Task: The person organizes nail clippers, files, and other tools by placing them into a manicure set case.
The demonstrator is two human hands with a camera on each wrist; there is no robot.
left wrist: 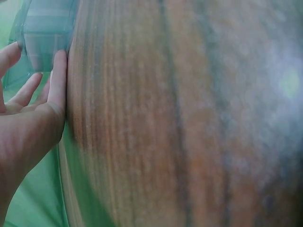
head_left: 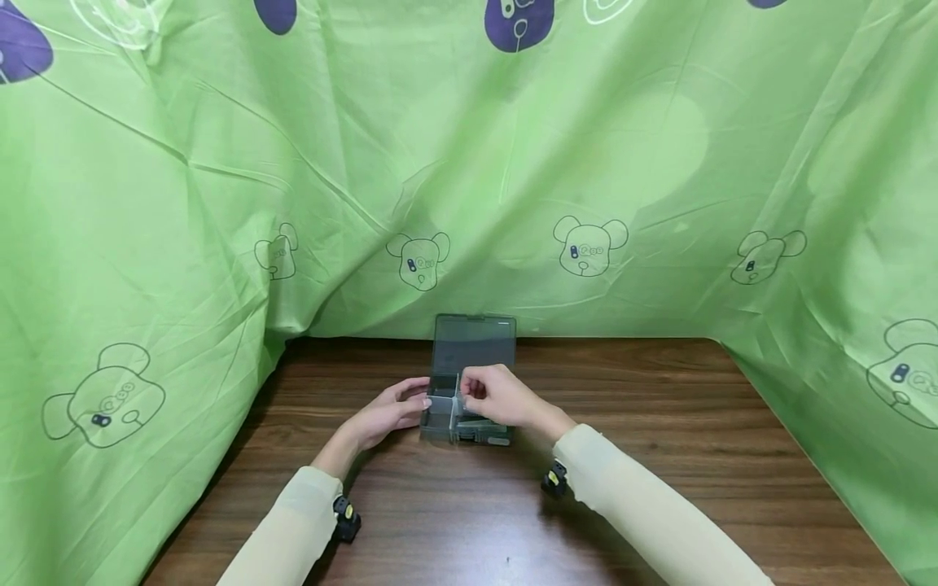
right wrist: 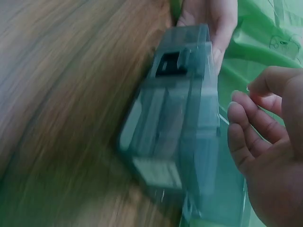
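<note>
A translucent grey plastic compartment box (head_left: pixel 437 423) stands on the table with its lid (head_left: pixel 475 342) raised at the back. Thin clear dividers (head_left: pixel 440 397) split its inside. My left hand (head_left: pixel 392 407) rests against the box's left side, thumb at the rim; in the left wrist view its fingers (left wrist: pixel 58 80) are spread and fairly straight along the wall. Over the right-hand compartments, my right hand (head_left: pixel 500 396) has curled fingers, thumb and fingertips drawn together. The right wrist view shows a tiny pale glint at those fingertips; I cannot tell what it is.
The dark wood-grain table (head_left: pixel 645 423) runs out to both sides and in front of the box. A green cloth (head_left: pixel 506 179) printed with bear faces hangs behind it and along the left and right. Black wrist cameras (head_left: pixel 346 519) sit at both cuffs.
</note>
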